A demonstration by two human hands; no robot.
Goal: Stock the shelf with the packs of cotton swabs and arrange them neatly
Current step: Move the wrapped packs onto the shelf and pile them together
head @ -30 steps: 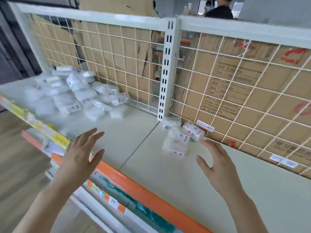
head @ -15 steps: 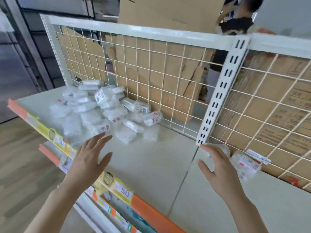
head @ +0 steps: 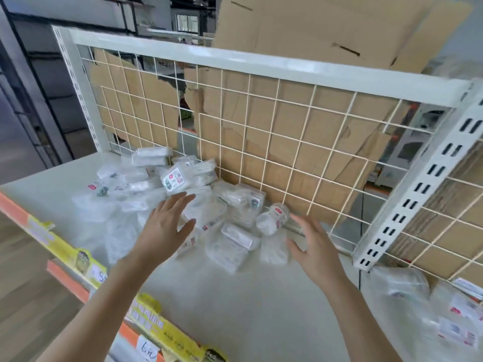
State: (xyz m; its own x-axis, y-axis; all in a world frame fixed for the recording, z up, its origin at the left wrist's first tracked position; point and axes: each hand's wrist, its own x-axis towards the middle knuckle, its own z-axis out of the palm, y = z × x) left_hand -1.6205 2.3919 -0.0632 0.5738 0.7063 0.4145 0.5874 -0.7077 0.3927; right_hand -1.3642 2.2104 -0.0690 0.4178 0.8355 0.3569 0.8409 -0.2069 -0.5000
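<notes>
Shelf (head: 235, 304), frame centre | packs (head: 175, 179) heaped loose, centre-left, at shelf's back; likely light, slick, crushable: take by the stiffer long edges | left hand (head: 163, 232), right hand (head: 312, 253): grip open, fingers spread, holding nothing

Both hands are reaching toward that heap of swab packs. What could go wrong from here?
1. The round tub lies on its side by the right hand; a nudge could roll it along the shelf.
2. The pile of packs is a loose heap, partly under the open left hand; a broad sweep might slide packs toward the front edge rather than line them up.
</notes>
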